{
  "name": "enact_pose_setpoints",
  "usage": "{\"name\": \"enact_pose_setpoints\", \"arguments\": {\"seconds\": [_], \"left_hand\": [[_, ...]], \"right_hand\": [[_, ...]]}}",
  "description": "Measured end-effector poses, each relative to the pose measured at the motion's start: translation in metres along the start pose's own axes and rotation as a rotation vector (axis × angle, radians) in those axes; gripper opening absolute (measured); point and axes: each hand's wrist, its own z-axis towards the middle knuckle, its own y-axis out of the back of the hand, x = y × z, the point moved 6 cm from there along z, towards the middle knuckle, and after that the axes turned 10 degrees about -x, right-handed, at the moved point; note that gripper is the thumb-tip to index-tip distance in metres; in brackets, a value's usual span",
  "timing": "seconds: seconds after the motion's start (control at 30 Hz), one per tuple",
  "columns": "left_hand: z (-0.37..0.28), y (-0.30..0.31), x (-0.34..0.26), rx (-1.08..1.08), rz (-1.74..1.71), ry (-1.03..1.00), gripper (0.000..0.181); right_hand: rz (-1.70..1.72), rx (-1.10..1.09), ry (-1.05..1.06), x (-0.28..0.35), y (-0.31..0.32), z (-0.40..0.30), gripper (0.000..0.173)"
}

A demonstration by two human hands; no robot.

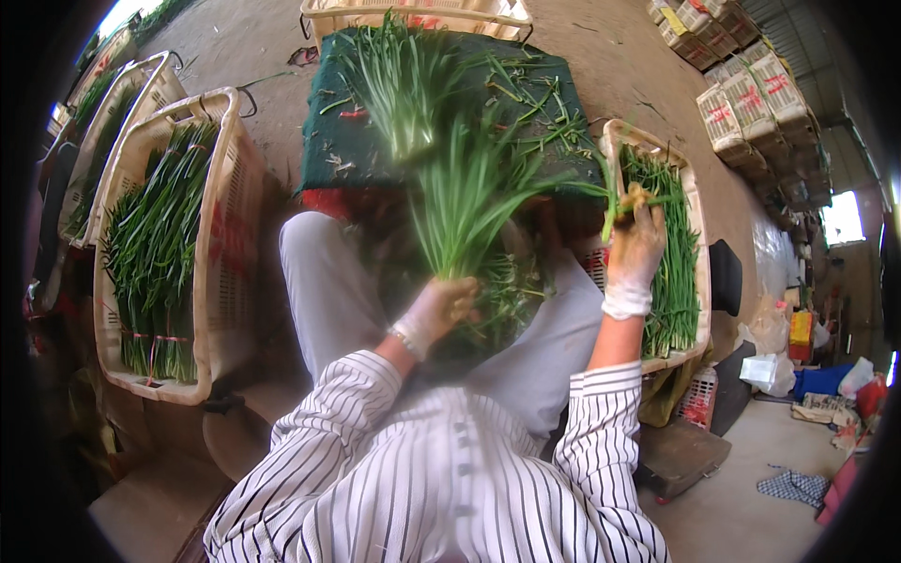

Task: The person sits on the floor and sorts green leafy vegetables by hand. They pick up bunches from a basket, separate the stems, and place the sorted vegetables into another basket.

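My left hand (438,313), in a thin whitish glove, grips a bunch of Chinese chives (457,211) near its lower end, between my knees. The leaves fan out away from me and blur at their tips. My gloved right hand (635,250) is raised at the right, pinching a few loose green and yellowish leaves (628,199). That hand is in front of the long crate (693,232) of chives. A second bunch of chives (401,98) lies on the dark green cloth (327,155) covering the work surface before me. Loose trimmings (517,288) show below my left hand.
Scattered leaf scraps (556,112) lie on the cloth's right side. At the left, a plastic crate (229,176) holds chive bundles tied with pinkish bands. Another crate (415,8) stands beyond the cloth. Stacked crates (753,105) stand at the far right. A dark box (679,450) sits behind the right crate.
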Motion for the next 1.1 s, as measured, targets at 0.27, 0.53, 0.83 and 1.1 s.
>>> {"name": "enact_pose_setpoints", "arguments": {"seconds": [0.27, 0.53, 0.83, 1.1], "left_hand": [[-0.019, -0.023, -0.010, -0.148, -0.009, -0.022, 0.008], [-0.010, -0.048, 0.023, -0.050, 0.694, -0.442, 0.091], [0.013, -0.093, -0.010, -0.070, 0.319, -0.313, 0.066], [-0.002, -0.089, -0.041, 0.063, 0.110, -0.215, 0.036]], "right_hand": [[-1.384, 0.777, 0.226, -0.210, 0.105, -0.180, 0.025], [-0.852, 0.325, -0.198, -0.155, 0.014, -0.143, 0.041], [-1.376, 0.372, 0.158, -0.094, 0.018, -0.159, 0.031], [-1.197, 0.451, 0.269, -0.098, -0.001, -0.197, 0.074]]}}
